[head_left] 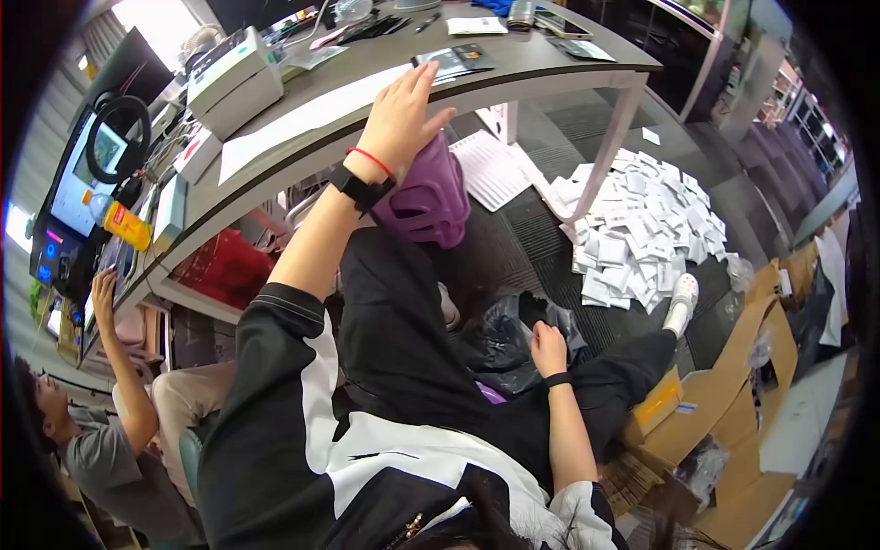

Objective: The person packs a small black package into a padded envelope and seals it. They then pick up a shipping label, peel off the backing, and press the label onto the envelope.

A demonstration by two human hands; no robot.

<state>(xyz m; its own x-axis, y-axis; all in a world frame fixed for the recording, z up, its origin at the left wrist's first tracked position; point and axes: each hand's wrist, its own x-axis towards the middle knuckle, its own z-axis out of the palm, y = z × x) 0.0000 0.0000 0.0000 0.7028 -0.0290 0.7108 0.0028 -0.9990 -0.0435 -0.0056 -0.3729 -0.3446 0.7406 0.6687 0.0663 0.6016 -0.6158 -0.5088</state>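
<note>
My left hand (401,112) reaches over the near edge of the desk, fingers stretched out and thumb apart, so it is open. Its fingertips are beside a flat black-and-silver packet (463,60) and the end of a long white paper strip (316,114); whether they touch the packet I cannot tell. Low between my legs, my right hand (550,350) is at the rim of a black plastic bag (500,339). Its fingers curl downward and look closed; what is in them, if anything, is hidden. The bag's inside is dark.
A pile of small white packets (632,234) covers the floor by the desk leg (610,142). Opened cardboard boxes (720,403) stand at right. Under the desk is a purple stool (431,197). A white printer (236,84) sits on the desk (541,62). A co-worker (119,449) sits at left.
</note>
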